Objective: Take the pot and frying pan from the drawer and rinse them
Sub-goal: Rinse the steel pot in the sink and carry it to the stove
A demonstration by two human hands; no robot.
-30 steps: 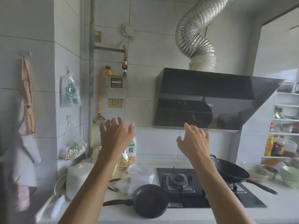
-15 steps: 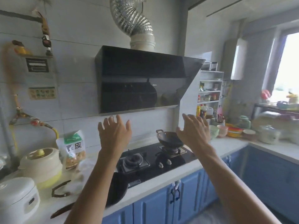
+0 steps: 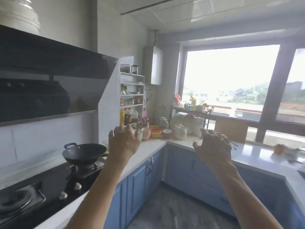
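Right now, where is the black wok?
In the head view the black wok sits at left on the far burner of the black stove, below the range hood and just left of the raised left hand.

walls: white tile (image 3: 49, 136) | cabinets (image 3: 140, 182): blue, L-shaped run | counter (image 3: 257, 152): white | floor (image 3: 173, 210): grey, possibly wood-look | window (image 3: 231, 80): large, dark frame, bright daylight | shelf (image 3: 132, 95): white, in corner
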